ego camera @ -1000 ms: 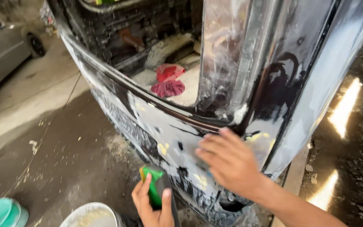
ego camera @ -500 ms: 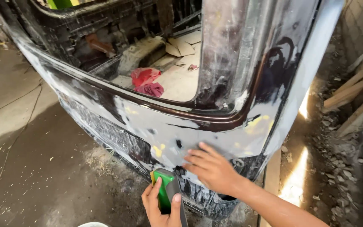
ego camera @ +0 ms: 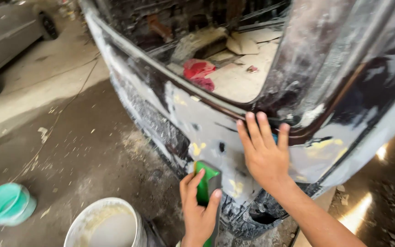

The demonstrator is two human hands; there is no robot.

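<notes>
My left hand grips a green sanding block and presses it against the lower rear panel of a car body. The panel is black, patched with grey filler and yellow spots. My right hand lies flat on the panel with fingers spread upward, just right of the block, below the edge of the open rear hatch. Inside the stripped cargo floor lies a red rag.
A white bucket stands on the dusty concrete floor at my lower left, with a teal tub farther left. Part of a grey car shows at the upper left. Debris litters the ground at the right.
My right hand has slid up the panel and now points its fingers upward. The view has shifted, bringing the white bucket and the teal tub back into sight.
</notes>
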